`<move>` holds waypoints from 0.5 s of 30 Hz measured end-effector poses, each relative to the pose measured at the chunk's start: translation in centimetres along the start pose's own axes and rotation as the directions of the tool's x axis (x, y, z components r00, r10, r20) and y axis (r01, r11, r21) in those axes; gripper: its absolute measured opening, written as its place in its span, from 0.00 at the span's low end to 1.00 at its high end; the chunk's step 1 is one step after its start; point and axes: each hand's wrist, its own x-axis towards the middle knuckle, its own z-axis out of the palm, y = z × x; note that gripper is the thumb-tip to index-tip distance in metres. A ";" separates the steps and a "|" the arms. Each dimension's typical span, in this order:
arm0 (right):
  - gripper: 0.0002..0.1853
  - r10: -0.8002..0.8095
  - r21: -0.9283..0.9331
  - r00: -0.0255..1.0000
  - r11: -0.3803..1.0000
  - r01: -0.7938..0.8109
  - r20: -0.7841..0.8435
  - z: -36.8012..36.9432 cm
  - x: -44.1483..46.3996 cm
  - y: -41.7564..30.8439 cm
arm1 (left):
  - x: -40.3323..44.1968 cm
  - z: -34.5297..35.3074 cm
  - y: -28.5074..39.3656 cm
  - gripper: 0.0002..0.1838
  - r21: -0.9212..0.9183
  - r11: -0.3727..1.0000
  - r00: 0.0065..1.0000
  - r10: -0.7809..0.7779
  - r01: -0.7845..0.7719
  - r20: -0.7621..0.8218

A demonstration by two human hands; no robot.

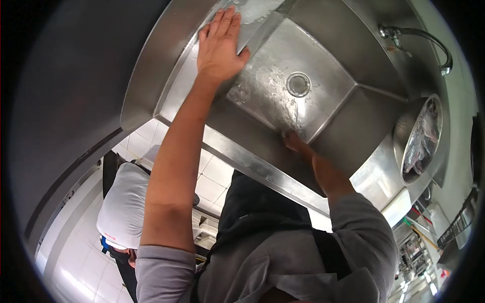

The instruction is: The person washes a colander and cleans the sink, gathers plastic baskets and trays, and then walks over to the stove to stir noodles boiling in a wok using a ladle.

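Note:
My left hand (220, 49) lies flat on the wet steel ledge left of the sink basin (323, 70), its fingers stretched out and thumb apart. Nothing shows in it. Down inside the basin, my right hand (291, 141) is low by the near wall, close to the wet floor. Its fingers are in shadow and partly hidden, so whether they hold anything does not show. Water and small bits of residue lie on the basin floor around the round drain (298, 84).
A steel colander (402, 132) with whole fish (425, 136) stands tilted on the right-hand ledge. The curved faucet (422, 33) is mounted at the far right. Another person in a white top (123, 204) is at my left, behind the sink edge.

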 end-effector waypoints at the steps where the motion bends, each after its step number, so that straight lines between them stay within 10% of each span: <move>1: 0.19 0.182 0.022 0.963 0.982 -0.190 0.198 0.3 -1.3 2.1 | 0.0 -0.1 0.0 0.40 0.000 1.000 1.000 0.000 0.000 0.004; 4: 0.20 0.095 -0.054 0.927 0.995 -0.081 0.362 -0.1 -5.8 8.7 | 0.4 -0.2 0.3 0.40 -0.012 1.000 1.000 0.005 -0.005 0.007; 8: 0.17 0.312 -0.785 0.934 0.616 -0.061 0.172 -9.0 -4.9 8.0 | 0.0 0.0 0.3 0.41 -0.012 1.000 1.000 -0.013 0.013 0.029; 10: 0.14 0.541 -0.808 0.837 0.526 -0.264 0.078 -21.3 -3.0 3.3 | 0.5 0.1 0.2 0.41 -0.004 1.000 1.000 -0.012 0.012 0.023; 12: 0.15 0.455 -0.741 0.866 0.505 -0.442 -0.207 -23.3 -0.1 17.3 | 0.3 0.1 0.2 0.41 0.002 1.000 0.999 -0.014 0.013 0.032; 15: 0.19 0.526 -0.871 0.842 0.350 -0.344 -0.121 -27.8 -2.1 12.2 | 0.3 -0.1 0.2 0.41 0.015 1.000 0.998 -0.021 0.020 0.062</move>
